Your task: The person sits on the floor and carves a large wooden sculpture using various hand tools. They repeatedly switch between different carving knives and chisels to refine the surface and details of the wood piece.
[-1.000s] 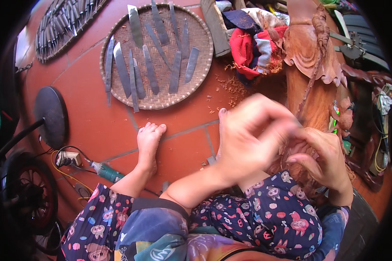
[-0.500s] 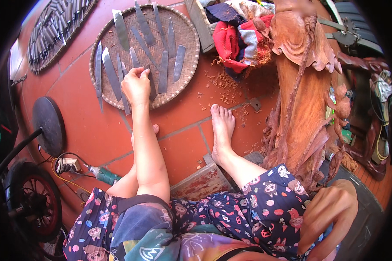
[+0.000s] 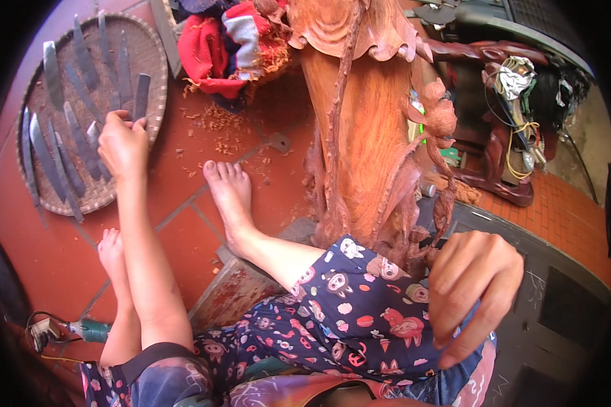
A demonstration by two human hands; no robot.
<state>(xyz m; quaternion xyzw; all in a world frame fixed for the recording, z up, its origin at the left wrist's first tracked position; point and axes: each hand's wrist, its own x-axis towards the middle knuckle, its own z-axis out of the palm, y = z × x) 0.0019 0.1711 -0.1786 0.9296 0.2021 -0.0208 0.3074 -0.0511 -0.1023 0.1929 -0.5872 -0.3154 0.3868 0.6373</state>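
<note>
My left hand [image 3: 123,144] reaches over the right part of a round woven tray [image 3: 157,61], its thumb and fingers pinched together. A flat metal blade, mostly hidden by the hand, shows at the fingertips. Just right of the thumb lies a short dark blade [image 3: 141,96] on the tray. Several more long flat blades, such as a pale-tipped one [image 3: 52,76], are spread over the weave. Above my right knee, my right hand [image 3: 478,288] hangs with loosely bent, parted fingers and nothing visible in them.
A large carved wooden piece [image 3: 356,142] stands ahead on the right. Red and grey cloth [image 3: 214,57] lies near wood shavings [image 3: 214,125] on the tiled floor. A green power tool [image 3: 91,330] is at lower left. Dark carved furniture [image 3: 516,183] stands farther right.
The view has turned right, so the scene sits farther left. Relative to the tray, my left hand has moved right to another blade. My right hand's fingers now show more fully.
</note>
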